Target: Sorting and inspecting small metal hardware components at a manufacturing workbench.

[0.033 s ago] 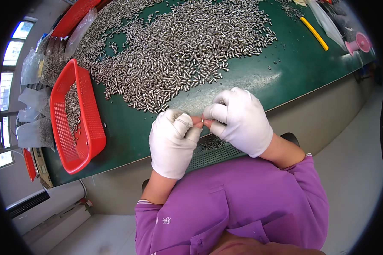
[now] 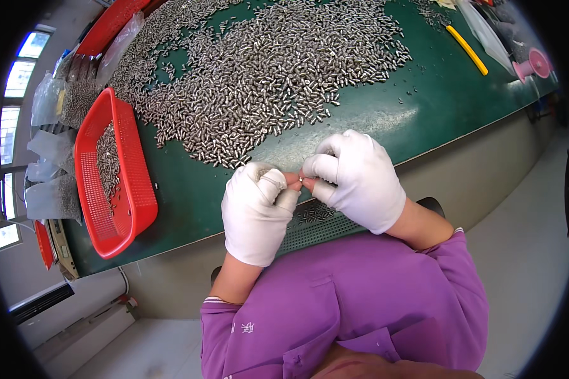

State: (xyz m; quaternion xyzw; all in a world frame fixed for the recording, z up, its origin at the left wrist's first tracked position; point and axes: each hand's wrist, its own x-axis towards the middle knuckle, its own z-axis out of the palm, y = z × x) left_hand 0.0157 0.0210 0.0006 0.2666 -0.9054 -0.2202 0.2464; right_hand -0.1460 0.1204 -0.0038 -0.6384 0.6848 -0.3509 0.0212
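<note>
Bright windows [image 2: 19,77] line the grey left wall [image 2: 36,264]; a green table [image 2: 449,104] overlooks pale floor [image 2: 518,252].

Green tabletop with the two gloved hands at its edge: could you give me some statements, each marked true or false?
1. The white-gloved left hand and white-gloved right hand meet at a tiny bright piece. True.
2. Gloves cover every fingertip. False: bare fingers show.
3. A red perforated plastic basket holds small silvery metal pieces. True.
4. The basket stands right of both hands. False: it stands to their left.
5. A slim yellow strip lies on the green tabletop. True.
</note>
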